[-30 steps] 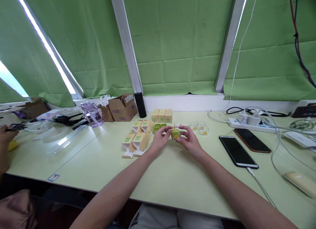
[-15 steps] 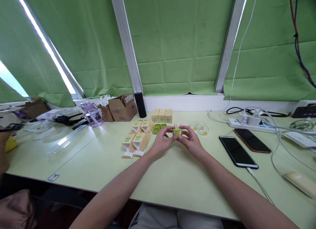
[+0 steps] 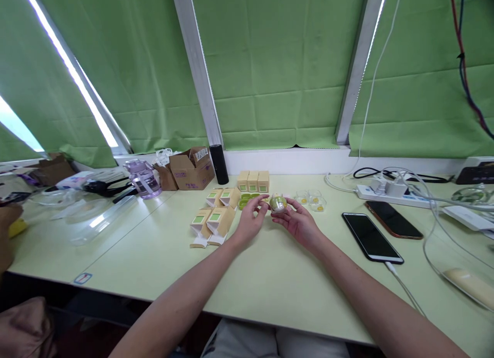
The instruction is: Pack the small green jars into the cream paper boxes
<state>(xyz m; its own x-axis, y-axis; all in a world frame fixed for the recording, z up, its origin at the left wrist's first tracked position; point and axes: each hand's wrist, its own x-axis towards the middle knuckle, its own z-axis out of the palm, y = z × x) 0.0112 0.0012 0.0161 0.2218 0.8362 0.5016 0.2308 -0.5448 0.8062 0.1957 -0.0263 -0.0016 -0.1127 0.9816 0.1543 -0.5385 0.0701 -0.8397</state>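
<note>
My right hand [image 3: 301, 221] holds a small clear-and-green container [image 3: 278, 204] between its thumb and fingers, tilted so that a pale face shows. Just left of the container, my left hand [image 3: 251, 219] has thumb and fingertips apart, with nothing visible between them. Behind my left hand lie green square pieces [image 3: 247, 199], partly hidden by it. Clear cups with yellow marks [image 3: 317, 203] stand beyond my right hand. Several open cream boxes with green labels [image 3: 219, 221] lie to the left, and closed cream boxes [image 3: 253, 181] stand behind.
A black cylinder [image 3: 219, 164], a cardboard box [image 3: 192, 168] and a purple bottle [image 3: 142, 179] stand at the back left. On the right are two phones [image 3: 372, 237] [image 3: 393, 219], a power strip [image 3: 397, 196], cables and a mouse [image 3: 471, 287]. Another person's hand [image 3: 6, 219] is at the far left.
My left hand has let go of the container and moved slightly left. The container is turned in my right hand, so its yellow mark no longer faces me.
</note>
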